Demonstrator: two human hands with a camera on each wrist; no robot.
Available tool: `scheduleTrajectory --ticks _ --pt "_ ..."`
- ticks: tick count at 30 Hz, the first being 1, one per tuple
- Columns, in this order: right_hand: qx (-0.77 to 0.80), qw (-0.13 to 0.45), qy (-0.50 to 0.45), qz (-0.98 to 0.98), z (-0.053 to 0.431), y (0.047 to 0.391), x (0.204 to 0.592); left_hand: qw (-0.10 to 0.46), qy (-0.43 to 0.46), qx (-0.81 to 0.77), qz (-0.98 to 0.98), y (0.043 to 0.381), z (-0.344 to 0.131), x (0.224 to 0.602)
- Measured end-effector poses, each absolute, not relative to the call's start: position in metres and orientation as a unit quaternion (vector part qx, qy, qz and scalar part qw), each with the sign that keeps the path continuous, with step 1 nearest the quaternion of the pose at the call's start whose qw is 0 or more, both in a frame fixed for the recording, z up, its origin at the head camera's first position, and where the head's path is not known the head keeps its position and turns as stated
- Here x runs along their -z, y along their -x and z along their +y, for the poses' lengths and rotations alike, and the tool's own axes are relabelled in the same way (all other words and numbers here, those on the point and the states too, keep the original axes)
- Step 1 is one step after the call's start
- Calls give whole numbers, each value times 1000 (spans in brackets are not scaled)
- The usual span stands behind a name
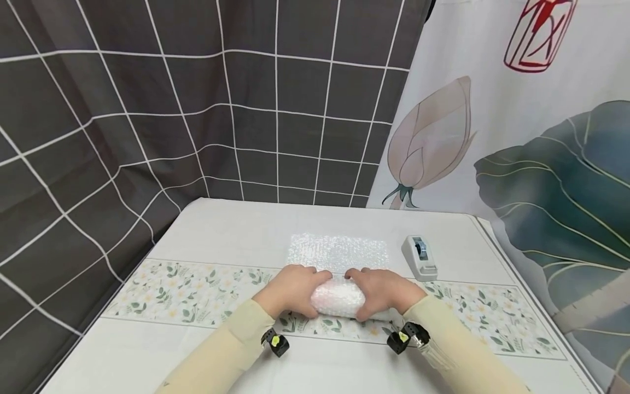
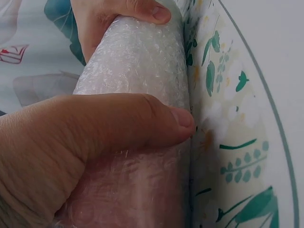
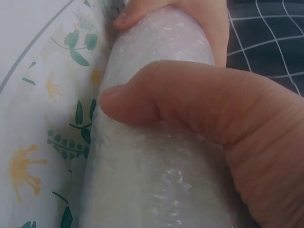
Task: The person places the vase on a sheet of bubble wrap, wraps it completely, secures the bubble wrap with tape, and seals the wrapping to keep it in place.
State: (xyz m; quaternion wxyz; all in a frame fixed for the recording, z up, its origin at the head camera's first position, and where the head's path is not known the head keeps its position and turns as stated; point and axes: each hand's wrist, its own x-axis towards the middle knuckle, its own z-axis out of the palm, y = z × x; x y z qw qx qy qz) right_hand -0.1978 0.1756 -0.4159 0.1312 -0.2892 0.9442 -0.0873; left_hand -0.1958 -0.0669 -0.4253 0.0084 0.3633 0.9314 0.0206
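Observation:
A bubble wrap roll [image 1: 338, 297] lies crosswise on the floral band of the table, with something pinkish showing faintly through its left part. My left hand [image 1: 297, 290] grips the left part, its thumb across the near side in the left wrist view. Around the right part curls my right hand [image 1: 386, 293], thumb again on the near side. Beyond the roll a flat sheet of bubble wrap [image 1: 339, 250] stretches toward the back of the table. What is inside the layers is mostly hidden.
A white tape dispenser [image 1: 420, 258] with a blue tape core stands right of the flat sheet. The white table [image 1: 221, 230] carries a floral band. Dark gridded curtain [image 1: 295, 98] hangs behind and left, a white flower-printed curtain [image 1: 443, 180] at the right.

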Motion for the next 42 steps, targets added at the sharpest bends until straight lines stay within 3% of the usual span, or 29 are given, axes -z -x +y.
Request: scheduleTrajectory --ticks 5,14,23,35,42 --pt "69 95 278 953 176 192 414 26 -364 -33 930 201 -66 425" --pt "-8 -50 315 948 182 175 418 98 -337 -110 930 212 -68 423" --pt "-28 -106 334 936 191 176 431 143 -318 -115 930 221 -68 419" --pt "-16 -61 344 937 191 188 428 83 -334 -114 932 220 -75 424" --pt "19 5 343 939 192 198 423 2 -340 -35 940 217 -82 427"
